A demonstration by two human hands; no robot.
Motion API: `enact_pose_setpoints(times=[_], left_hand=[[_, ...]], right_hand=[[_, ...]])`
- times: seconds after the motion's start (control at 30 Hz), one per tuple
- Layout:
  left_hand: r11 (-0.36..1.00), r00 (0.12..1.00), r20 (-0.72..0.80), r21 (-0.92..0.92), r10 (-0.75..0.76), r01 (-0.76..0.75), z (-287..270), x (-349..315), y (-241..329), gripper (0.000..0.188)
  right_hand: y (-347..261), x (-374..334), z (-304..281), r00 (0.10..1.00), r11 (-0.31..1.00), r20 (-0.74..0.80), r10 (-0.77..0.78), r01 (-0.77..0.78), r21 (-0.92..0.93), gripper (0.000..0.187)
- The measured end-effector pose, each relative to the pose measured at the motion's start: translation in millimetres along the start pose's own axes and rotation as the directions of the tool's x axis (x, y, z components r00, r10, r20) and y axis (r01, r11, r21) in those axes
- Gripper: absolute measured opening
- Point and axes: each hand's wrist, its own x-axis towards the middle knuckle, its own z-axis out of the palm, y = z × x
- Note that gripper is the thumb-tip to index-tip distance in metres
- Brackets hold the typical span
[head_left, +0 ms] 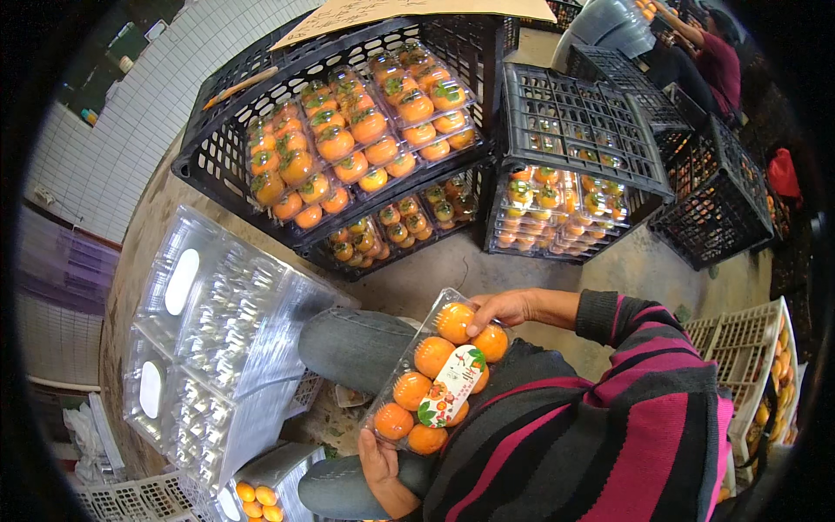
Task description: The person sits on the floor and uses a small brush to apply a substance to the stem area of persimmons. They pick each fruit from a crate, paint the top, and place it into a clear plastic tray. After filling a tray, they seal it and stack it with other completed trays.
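Observation:
Between my two hands, tilted above my lap, is a clear plastic clamshell box [407, 380] of orange persimmons. Several fruits show through its lid, and an oval white label [450, 388] with green and red print lies across the middle. My left hand [380, 465] grips the box's lower left corner, its thumb against the edge. At the upper right end my right hand [506, 310] is closed around the side, with fingers partly hidden beneath. To the left of my knees rises a tall stack of nested clear plastic boxes [230, 339] with white oval labels.
Ahead, black crates [330, 239] hold boxed persimmons, with a cardboard sheet [409, 12] on top. Another black crate [583, 113] stands to their right. A white crate of orange fruit [739, 348] is at far right. Beyond, a person in a dark red top [720, 65] sits near crates.

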Motion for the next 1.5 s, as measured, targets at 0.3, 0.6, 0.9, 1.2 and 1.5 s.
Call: enact_pose_setpoints(times=[0.3,0.6,0.9,1.2,1.5], left_hand=[[0.983,0.994,0.058,-0.166,0.091,-0.08,12.7,16.9,40.7,0.069],[0.956,0.962,0.046,-0.138,0.269,-0.26,-18.2,29.4,64.6,0.048],[0.934,0.977,-0.105,-0.29,0.185,-0.207,-44.8,33.2,36.5,0.042],[0.939,0.962,-0.193,-0.249,0.192,-0.237,-51.8,31.4,34.7,0.039],[0.959,0.951,-0.243,-0.16,0.194,-0.236,-47.6,41.0,32.7,0.038]], right_hand=[[-24.2,-14.5,42.2,0.956,0.957,-0.082,-0.281,0.272,-0.101,0.051],[-154.0,-15.0,147.0,0.194,-0.281,0.331,-0.924,0.246,-0.928,0.056],[-225.4,93.8,136.0,0.44,-0.77,0.632,-0.638,-0.36,-0.527,0.057],[-286.0,205.8,99.9,0.499,-0.714,0.514,-0.697,-0.421,-0.559,0.058],[-281.7,207.9,103.7,0.519,-0.741,0.528,-0.672,-0.461,-0.489,0.07]])
